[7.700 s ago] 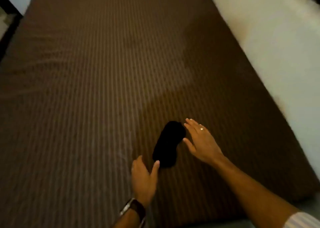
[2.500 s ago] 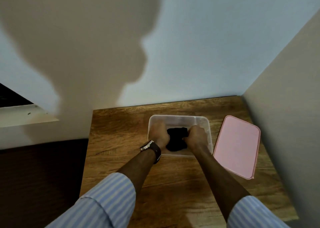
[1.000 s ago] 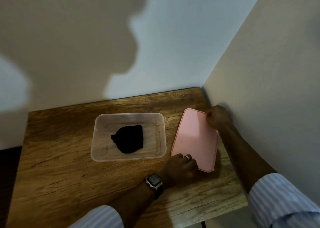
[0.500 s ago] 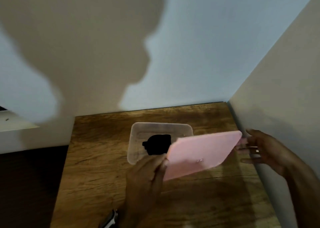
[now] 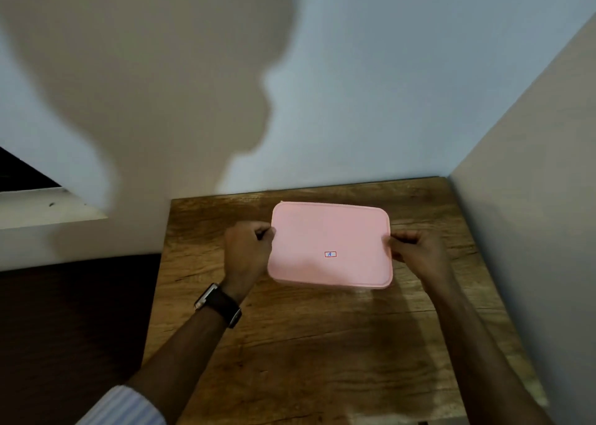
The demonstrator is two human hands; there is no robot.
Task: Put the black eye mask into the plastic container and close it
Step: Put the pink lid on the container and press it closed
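Both short edges of the pink lid [image 5: 329, 241] are being gripped, by the curled left hand [image 5: 248, 253] and right hand [image 5: 416, 252], lid held flat between them over the tabletop [image 5: 322, 344].

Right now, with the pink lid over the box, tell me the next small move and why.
Probably press down along the edges of the lid to seat it. The left hand and right hand grip its short sides, and it covers the container on the table, but a full seal cannot be confirmed.
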